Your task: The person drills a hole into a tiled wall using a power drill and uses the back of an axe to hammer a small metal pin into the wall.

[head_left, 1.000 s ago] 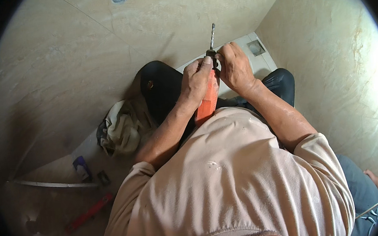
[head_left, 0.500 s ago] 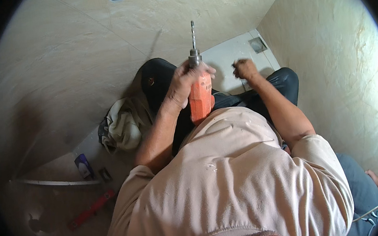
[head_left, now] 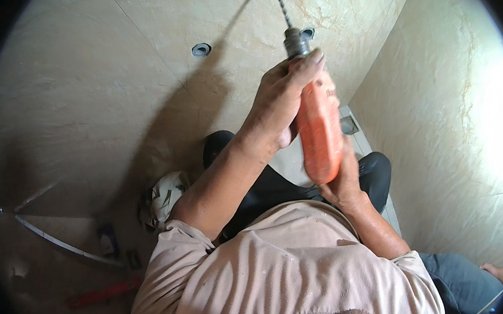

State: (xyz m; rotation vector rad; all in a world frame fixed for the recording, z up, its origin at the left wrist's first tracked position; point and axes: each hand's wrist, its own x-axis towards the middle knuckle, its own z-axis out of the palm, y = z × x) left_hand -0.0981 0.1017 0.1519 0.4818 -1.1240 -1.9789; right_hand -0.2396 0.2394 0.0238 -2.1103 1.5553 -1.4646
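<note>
An orange power drill [head_left: 320,128] is raised in front of me, its long bit [head_left: 285,11] pointing up toward the tiled wall. My left hand [head_left: 293,86] is wrapped round the front of the body just below the grey chuck [head_left: 295,42]. Lower down, my right hand [head_left: 346,179] grips the rear of the drill, its fingers partly hidden behind the orange housing. The bit appears in front of the wall; whether its tip touches cannot be told. Behind the chuck shows part of a round pipe opening [head_left: 308,33], with another pipe opening [head_left: 201,49] to its left.
A marbled wall [head_left: 431,107] rises on the right. A square floor drain [head_left: 349,125] lies near the corner. At left are a bundled cloth [head_left: 168,193], a purple package [head_left: 108,240], a red level-like bar [head_left: 103,294] and a pale strip [head_left: 63,242]. Another person's leg [head_left: 461,270] is at lower right.
The drill has gone up and slightly right, toward the wall. My right hand, formerly apart from it in a fist, now holds its rear. The view has tilted up the wall.
</note>
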